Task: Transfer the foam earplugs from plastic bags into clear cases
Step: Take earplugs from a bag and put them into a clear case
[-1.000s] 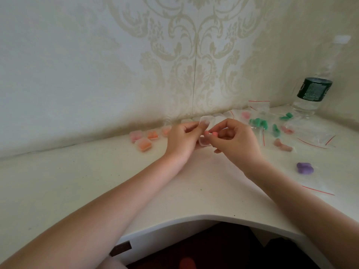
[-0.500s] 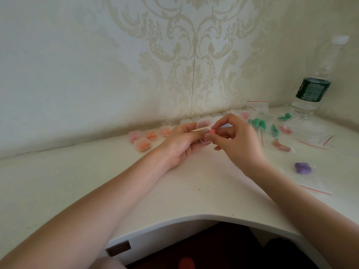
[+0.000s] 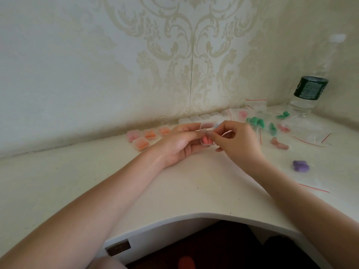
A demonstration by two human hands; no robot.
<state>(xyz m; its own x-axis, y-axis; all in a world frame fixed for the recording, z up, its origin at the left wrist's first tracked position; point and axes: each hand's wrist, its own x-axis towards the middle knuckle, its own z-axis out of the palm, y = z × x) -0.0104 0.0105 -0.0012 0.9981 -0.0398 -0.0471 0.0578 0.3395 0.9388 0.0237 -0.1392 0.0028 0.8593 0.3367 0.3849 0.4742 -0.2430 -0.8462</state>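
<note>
Left hand (image 3: 180,144) is lying palm-up just above the table (image 3: 184,191), fingers curled, cradling a small clear case (image 3: 207,139) at the fingertips; thumb is pressing across the case's near edge. The case's lid is standing open, tilted up behind the base. Pink earplugs (image 3: 206,140) are sitting inside the base; exact count hard to tell, looks like two.

Right hand (image 3: 236,140) is coming in from the right, thumb and index finger pinched together right at the top of the case opening, touching the earplugs or the case rim, cannot tell which. Other fingers are curled loosely into the palm.

Filled cases (image 3: 144,137) are lying to the left of the hands near the wall: four, one pinkish and three orange, close together. A row of empty clear cases (image 3: 202,118) is sitting along the wall behind the hands; at least four, blurred.

Plastic bags (image 3: 308,136) with red zip strips are scattered to the right, several, count unclear. Green earplugs (image 3: 256,122) are showing in about four clumps, pink ones (image 3: 279,144) in about three spots, one purple pair (image 3: 300,166) in a bag nearest the table's edge. One water bottle (image 3: 308,94) is standing upright in the far right corner.
</note>
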